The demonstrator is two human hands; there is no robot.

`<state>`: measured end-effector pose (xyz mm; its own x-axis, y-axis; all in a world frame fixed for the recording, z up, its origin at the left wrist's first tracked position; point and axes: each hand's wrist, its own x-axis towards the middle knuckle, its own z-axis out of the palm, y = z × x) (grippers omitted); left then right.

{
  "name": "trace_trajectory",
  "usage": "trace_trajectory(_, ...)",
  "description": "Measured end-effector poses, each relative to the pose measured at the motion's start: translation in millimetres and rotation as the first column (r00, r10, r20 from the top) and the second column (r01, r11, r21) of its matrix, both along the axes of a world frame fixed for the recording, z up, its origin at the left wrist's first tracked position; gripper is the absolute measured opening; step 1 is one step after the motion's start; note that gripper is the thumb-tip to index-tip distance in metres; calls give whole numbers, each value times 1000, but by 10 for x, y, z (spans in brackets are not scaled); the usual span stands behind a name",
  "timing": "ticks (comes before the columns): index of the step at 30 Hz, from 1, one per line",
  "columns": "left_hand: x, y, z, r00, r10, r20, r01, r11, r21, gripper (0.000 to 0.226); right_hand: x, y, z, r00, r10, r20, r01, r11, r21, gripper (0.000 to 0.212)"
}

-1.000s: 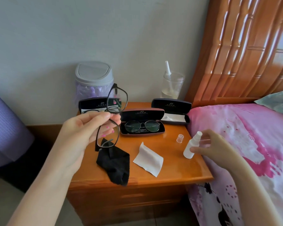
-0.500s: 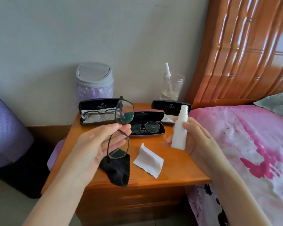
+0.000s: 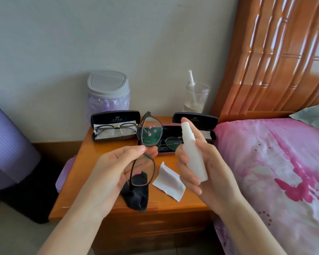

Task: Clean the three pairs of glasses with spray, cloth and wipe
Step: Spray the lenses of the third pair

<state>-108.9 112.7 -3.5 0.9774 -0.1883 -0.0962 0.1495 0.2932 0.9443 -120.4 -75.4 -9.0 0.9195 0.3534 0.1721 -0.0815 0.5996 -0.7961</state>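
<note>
The left hand [image 3: 116, 168] pinches a pair of dark-framed glasses [image 3: 152, 133] at the bridge between thumb and fingers. It holds them up over the bedside table [image 3: 92, 162] with their long axis on end: one lens is at twelve o'clock from the pinch and the other at six. Below the lower lens a black cloth [image 3: 136, 196] lies on the table, and a white wipe [image 3: 168, 181] sits just beside it at three o'clock. Neither is touched. Further right, the right hand [image 3: 210, 168] has its fingers curled round a white spray bottle [image 3: 193, 157]. The bottle leans with its head toward eleven o'clock and its base toward five, and a fingertip is up by the head. The coming squirt turns on one relation: the upper lens lies at nine o'clock from the bottle's head, near but apart, with its face turned partly toward it. The lower lens sits at about seven o'clock from the head, so I judge the upper lens the likelier first target. The other two pairs rest in open cases at the back of the table.
</note>
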Motion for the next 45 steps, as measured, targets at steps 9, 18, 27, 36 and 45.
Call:
trace_trajectory(9,-22,-4,37,1000,-12,-17,11,999,-38,34,-9,52,4,982,185,23,-186,962,198,47)
trace_trajectory(18,-33,0,45,1000,-19,3,19,999,-26,32,-22,65,11,987,148,55,-156,972,178,46)
trace_trajectory(27,-46,-10,29,1000,-16,7,17,1000,-10,31,-137,154,94,849,-289,442,499,713,-493,48)
trace_trajectory(36,-64,-61,5,999,-37,-25,36,999,-7,25,-81,321,52,660,-185,728,748,242,-618,53)
trace_trajectory(45,-62,-45,-3,999,-35,-12,34,999,-16,27,-104,299,-12,611,-203,766,789,235,-567,56)
